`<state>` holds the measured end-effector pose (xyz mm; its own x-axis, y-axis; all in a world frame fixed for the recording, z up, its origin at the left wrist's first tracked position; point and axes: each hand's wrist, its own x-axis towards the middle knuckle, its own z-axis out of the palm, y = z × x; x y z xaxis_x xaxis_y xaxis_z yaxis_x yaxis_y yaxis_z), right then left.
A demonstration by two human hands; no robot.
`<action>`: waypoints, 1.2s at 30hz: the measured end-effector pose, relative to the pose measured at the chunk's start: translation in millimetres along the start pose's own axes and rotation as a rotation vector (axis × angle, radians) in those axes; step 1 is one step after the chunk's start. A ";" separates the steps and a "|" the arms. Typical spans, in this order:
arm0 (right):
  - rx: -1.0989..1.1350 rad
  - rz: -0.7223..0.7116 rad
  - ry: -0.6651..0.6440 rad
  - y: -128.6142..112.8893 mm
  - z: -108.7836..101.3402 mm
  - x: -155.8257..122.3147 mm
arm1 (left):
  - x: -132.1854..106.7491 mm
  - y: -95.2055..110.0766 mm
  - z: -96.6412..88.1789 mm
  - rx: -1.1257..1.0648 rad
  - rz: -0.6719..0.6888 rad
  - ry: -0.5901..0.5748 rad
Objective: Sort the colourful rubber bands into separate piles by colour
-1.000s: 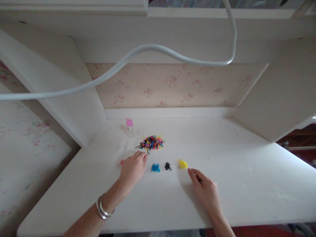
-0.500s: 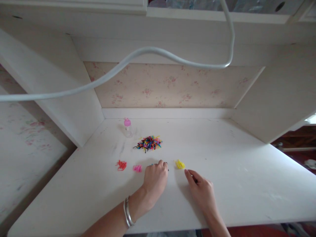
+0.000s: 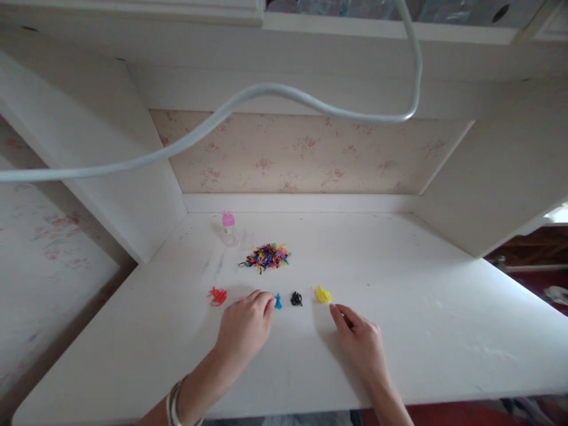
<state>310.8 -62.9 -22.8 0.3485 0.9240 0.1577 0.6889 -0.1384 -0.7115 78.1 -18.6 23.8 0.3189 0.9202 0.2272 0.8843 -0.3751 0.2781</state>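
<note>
Colour sorting seems in hand: right hand [image 3: 361, 348] pinched together just beside yellow bands [image 3: 322, 294]; left hand [image 3: 247, 322] by blue bands [image 3: 278, 302], grip unclear. Next probably calls for fine pinching at the far mixed pile [image 3: 268, 257].

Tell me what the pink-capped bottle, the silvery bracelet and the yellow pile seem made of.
Bottle: probably clear plastic; the tabletop shows through, though glass is possible. Bracelet: likely polished metal, given its silvery shine. Yellow pile: perhaps matte rubber or plastic, a bright tangle too small to settle.
</note>
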 end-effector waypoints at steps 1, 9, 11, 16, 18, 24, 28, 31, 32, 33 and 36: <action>-0.001 0.000 -0.002 0.4 0.2 0.1 | -6.6 -10.5 -3.4 -0.043 -0.025 0.013; -0.012 -0.035 -0.044 -11.2 9.4 -4.7 | -66.2 -81.7 -4.7 -0.233 -0.292 0.102; -0.022 -0.086 -0.096 -26.8 12.4 -4.9 | -73.5 -90.0 -0.3 -0.285 -0.334 0.112; -0.167 -0.274 -0.240 -81.2 24.5 8.0 | -74.7 -97.1 4.4 -0.463 -0.384 0.090; -0.256 -0.317 -0.283 -101.0 33.6 16.9 | -73.7 -98.0 4.0 -0.515 -0.411 0.093; -0.601 -0.354 -0.401 -134.6 72.7 45.4 | -77.3 -98.6 2.3 -0.573 -0.409 0.101; -0.656 -0.344 -0.427 -140.1 94.4 59.7 | -78.3 -99.1 2.3 -0.581 -0.392 0.075; -0.677 -0.338 -0.438 -141.1 104.5 65.4 | -77.9 -100.4 3.0 -0.569 -0.377 0.074; -0.680 -0.338 -0.443 -141.4 107.0 66.8 | -77.9 -100.7 3.2 -0.561 -0.371 0.073; -0.681 -0.339 -0.446 -141.7 109.2 67.9 | -77.9 -100.9 3.3 -0.553 -0.364 0.071; -0.680 -0.336 -0.448 -142.5 114.2 70.8 | -78.2 -100.8 3.3 -0.532 -0.343 0.060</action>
<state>164.7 62.9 11.5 -0.1241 0.9873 -0.0992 0.9891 0.1151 -0.0918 -34.9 -52.3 -25.1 0.0139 0.9958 0.0903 0.6373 -0.0784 0.7666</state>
